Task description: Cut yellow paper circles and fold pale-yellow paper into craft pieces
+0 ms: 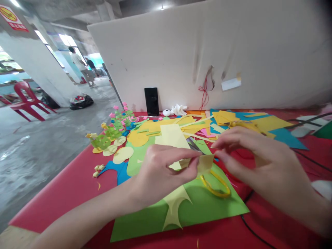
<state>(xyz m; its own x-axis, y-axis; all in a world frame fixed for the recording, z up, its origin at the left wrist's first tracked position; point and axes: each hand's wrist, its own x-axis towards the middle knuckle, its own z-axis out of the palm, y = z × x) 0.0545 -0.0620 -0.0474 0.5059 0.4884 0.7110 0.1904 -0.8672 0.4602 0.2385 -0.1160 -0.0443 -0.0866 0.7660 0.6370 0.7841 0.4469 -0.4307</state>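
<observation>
A small pale yellow piece of paper (205,164) is held up between my two hands over the table. My left hand (166,169) pinches its left part between thumb and forefinger. At the right edge of the paper, the thumb and forefinger of my right hand (255,162) close on its corner. Beneath it lie scissors with yellow handles (220,193), on a large green sheet (145,223). A pale yellow offcut with curved cut edges (173,207) rests on that sheet. Behind my left hand is a pale yellow sheet (172,133).
Paper flowers (121,119) and pale paper discs (123,155) stand at the left of the red tabletop (75,193). Yellow and blue paper (272,122) lies at the back right. A black phone (151,101) leans on the white panel (176,58). Dark cables (255,233) run along the right.
</observation>
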